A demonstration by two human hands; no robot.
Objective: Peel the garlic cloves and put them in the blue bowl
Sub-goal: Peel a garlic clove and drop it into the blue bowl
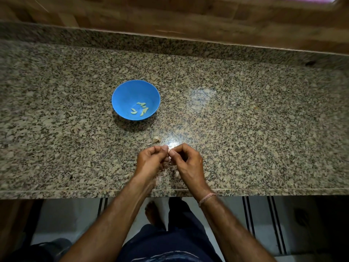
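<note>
We see a dim, warm-toned scene lit from overhead. The counter [245, 110] throws back one hard white glint just above the left hand [151, 160] and right hand [189, 161]. A wider, paler sheen lies to the right of the bowl [124, 95]. The bowl's shadow falls soft along its lower edge. Both hands are slightly smeared, and the clove [169, 158] pinched between them is too blurred for us to read. The wood wall [132, 14] along the top is streaked and out of focus. Straight lines bow toward the frame edges. The floor [66, 214] at the bottom lies in shade, darkest in the lower corners.
</note>
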